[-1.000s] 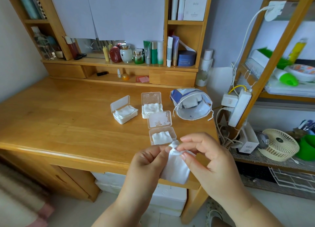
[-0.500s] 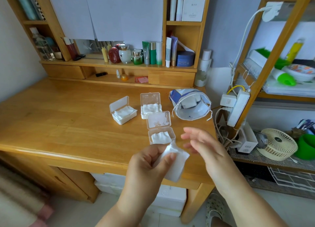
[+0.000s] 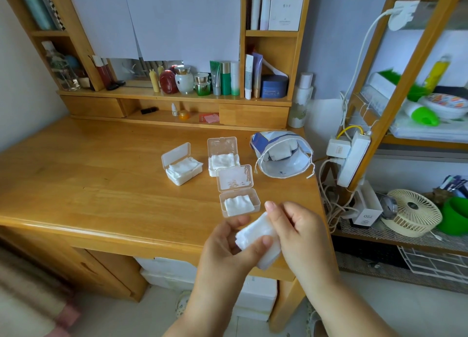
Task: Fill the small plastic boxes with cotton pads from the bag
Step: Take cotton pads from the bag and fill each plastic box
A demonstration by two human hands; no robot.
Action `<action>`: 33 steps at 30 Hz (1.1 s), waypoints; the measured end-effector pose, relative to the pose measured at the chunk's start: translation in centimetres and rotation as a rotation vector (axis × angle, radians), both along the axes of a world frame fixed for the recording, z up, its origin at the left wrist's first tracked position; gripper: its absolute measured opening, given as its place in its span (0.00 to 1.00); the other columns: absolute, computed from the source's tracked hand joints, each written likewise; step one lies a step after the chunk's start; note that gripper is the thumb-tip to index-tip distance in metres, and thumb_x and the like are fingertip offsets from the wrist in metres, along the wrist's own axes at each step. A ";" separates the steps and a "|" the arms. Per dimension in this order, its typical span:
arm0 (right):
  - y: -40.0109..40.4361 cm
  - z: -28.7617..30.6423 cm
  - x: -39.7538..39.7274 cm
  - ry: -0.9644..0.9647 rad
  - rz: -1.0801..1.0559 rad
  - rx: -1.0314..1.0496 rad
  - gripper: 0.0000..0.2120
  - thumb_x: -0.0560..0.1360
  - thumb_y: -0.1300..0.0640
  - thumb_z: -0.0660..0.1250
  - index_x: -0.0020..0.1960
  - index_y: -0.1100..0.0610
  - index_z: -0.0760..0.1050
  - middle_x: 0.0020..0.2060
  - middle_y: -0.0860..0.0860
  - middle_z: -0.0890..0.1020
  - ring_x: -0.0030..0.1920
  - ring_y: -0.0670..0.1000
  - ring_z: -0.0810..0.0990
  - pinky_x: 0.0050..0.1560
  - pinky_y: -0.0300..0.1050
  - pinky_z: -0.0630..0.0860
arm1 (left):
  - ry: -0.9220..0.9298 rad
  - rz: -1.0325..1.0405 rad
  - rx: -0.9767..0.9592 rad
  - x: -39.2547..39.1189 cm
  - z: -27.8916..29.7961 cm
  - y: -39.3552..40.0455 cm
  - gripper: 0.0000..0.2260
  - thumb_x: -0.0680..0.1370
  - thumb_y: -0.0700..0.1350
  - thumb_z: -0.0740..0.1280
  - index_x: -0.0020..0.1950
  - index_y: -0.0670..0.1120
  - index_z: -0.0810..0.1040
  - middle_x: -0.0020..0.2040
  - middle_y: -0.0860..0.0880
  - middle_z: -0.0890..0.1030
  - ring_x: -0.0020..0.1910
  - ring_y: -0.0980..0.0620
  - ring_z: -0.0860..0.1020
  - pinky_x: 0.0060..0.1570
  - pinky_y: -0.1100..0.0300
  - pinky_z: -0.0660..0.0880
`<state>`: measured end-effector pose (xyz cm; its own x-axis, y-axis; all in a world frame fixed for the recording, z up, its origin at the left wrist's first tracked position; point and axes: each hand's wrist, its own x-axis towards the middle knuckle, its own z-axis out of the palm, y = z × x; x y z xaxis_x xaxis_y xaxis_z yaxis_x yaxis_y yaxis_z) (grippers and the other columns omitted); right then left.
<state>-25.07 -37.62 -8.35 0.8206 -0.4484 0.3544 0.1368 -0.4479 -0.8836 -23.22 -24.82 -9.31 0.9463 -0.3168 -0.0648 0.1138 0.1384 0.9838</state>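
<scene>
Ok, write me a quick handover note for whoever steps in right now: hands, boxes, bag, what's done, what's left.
Left hand and right hand both grip a stack of cotton pads above the desk's near edge.
Three boxes are open: left box and middle box hold pads near the rim; near box is only partly filled.
Bag lies open at the right with pads inside.
Left: put this stack in the near box, top up.
</scene>
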 end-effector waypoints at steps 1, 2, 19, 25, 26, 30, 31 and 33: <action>0.1 -0.3 0.2 -0.007 -0.036 0.010 0.22 0.75 0.51 0.66 0.27 0.54 0.63 0.20 0.45 0.66 0.23 0.43 0.63 0.23 0.30 0.58 | 0.041 -0.027 -0.038 -0.1 -0.1 -0.2 0.21 0.60 0.53 0.77 0.49 0.46 0.82 0.38 0.43 0.83 0.36 0.49 0.80 0.38 0.58 0.77; 0.2 -0.6 0.4 -0.008 -0.054 0.026 0.22 0.75 0.50 0.65 0.27 0.55 0.63 0.20 0.45 0.66 0.23 0.43 0.63 0.23 0.31 0.58 | 0.049 -0.034 -0.052 -0.2 -0.1 -0.4 0.17 0.63 0.52 0.76 0.45 0.43 0.82 0.37 0.43 0.83 0.36 0.49 0.79 0.38 0.59 0.77; 1.1 -1.4 0.6 0.347 0.422 1.372 0.20 0.76 0.51 0.61 0.56 0.66 0.79 0.51 0.61 0.83 0.49 0.56 0.84 0.43 0.45 0.81 | -1.228 0.029 0.764 0.7 -3.0 0.2 0.16 0.74 0.45 0.64 0.60 0.43 0.80 0.60 0.48 0.80 0.61 0.48 0.78 0.57 0.50 0.76; -0.2 -1.9 0.6 0.226 0.397 1.352 0.18 0.76 0.53 0.59 0.62 0.59 0.75 0.56 0.59 0.82 0.55 0.53 0.82 0.42 0.43 0.80 | -0.863 0.155 0.436 -0.1 -1.6 1.1 0.05 0.74 0.49 0.67 0.44 0.49 0.80 0.43 0.57 0.81 0.45 0.58 0.80 0.45 0.63 0.76; -0.3 -1.9 0.6 0.204 0.432 1.337 0.19 0.76 0.53 0.59 0.63 0.59 0.75 0.58 0.59 0.81 0.58 0.53 0.81 0.44 0.43 0.80 | -0.667 0.187 0.387 0.0 -0.9 0.8 0.07 0.73 0.52 0.67 0.44 0.50 0.79 0.41 0.56 0.81 0.42 0.58 0.80 0.42 0.65 0.75; -0.1 -1.1 0.5 0.142 0.550 1.205 0.19 0.76 0.52 0.60 0.64 0.56 0.75 0.62 0.58 0.78 0.59 0.55 0.79 0.51 0.50 0.74 | -0.154 0.029 0.201 0.8 0.0 -0.5 0.04 0.73 0.45 0.72 0.40 0.47 0.83 0.34 0.46 0.83 0.33 0.52 0.79 0.38 0.57 0.77; -0.1 -1.0 0.4 0.129 0.564 1.187 0.20 0.75 0.51 0.63 0.65 0.57 0.73 0.62 0.59 0.77 0.59 0.56 0.79 0.51 0.51 0.72 | -0.137 0.049 0.182 0.9 0.0 -0.6 0.03 0.73 0.43 0.72 0.39 0.46 0.83 0.33 0.44 0.82 0.31 0.52 0.78 0.37 0.57 0.75; 0.0 -1.2 0.2 0.123 0.585 1.130 0.25 0.72 0.51 0.67 0.66 0.61 0.71 0.62 0.64 0.76 0.59 0.62 0.77 0.56 0.54 0.72 | -0.178 0.149 0.168 0.9 -0.1 -0.5 0.04 0.72 0.41 0.73 0.38 0.47 0.82 0.32 0.45 0.82 0.30 0.55 0.77 0.34 0.63 0.73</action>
